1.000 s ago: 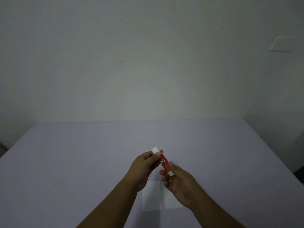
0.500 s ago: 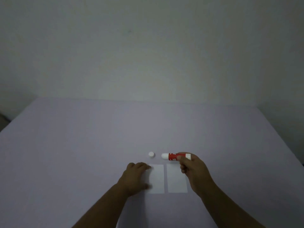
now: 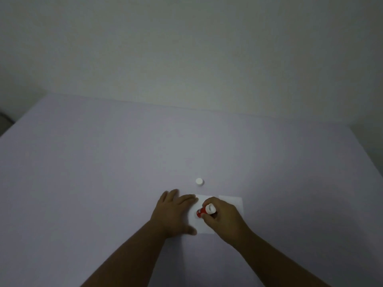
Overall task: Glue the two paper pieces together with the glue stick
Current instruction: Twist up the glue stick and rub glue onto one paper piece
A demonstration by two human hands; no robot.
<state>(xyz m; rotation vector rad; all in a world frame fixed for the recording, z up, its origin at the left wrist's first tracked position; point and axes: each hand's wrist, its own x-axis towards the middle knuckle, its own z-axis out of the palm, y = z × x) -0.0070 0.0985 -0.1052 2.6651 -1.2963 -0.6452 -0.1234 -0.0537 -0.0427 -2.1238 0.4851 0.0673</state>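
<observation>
Head view: lilac table [image 3: 103,183] w/ 2 white paper pieces side by side near its front, the left paper [image 3: 200,224] pinned flat under the spread, empty left hand [image 3: 173,212], the right paper [image 3: 233,200] partly hidden by the right hand [image 3: 221,220]. That hand is closed tight round the red glue stick [image 3: 204,211], tilted tip-down at the left paper, its white cap [image 3: 199,181] standing apart just beyond. Looks like the gluing step; next calls for even strokes, then laying the 2nd piece squarely on top.
</observation>
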